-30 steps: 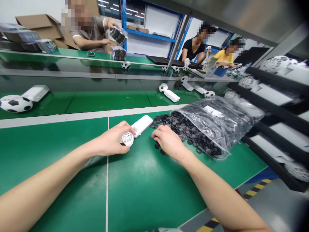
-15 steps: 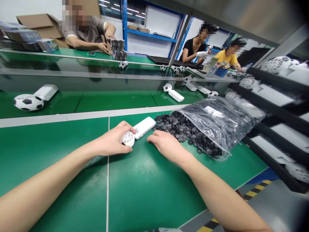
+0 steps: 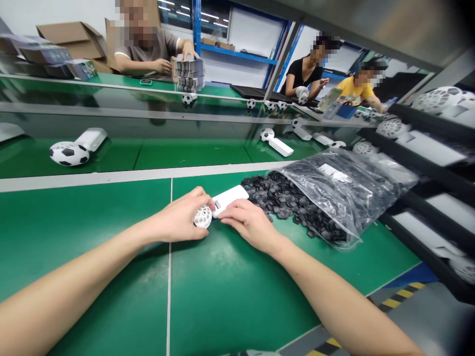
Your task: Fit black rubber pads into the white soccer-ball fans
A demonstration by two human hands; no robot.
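Piece in hand lies at centre of frame on the green table (image 3: 208, 301); left hand (image 3: 183, 217) grips the ball (image 3: 203, 217) between thumb and fingers; white handle (image 3: 232, 197) rests beyond it, pointing up and right; right hand (image 3: 254, 222) has its fingertips bunched at the handle's near end, beside the ball; whether they pinch anything, cannot tell.

Progress: ball and handle look joined; white lattice of the ball faces up; hand covers much of the rest, so its count of black patches cannot be read; judged partway, with patches probably left to fit.

Stock: loose black pieces (image 3: 282, 200) spill from a clear bag (image 3: 341, 180), right of centre; plenty left.

For comparison: a patched ball (image 3: 70, 154) at left of frame, on the belt (image 3: 193, 153), looks further along.
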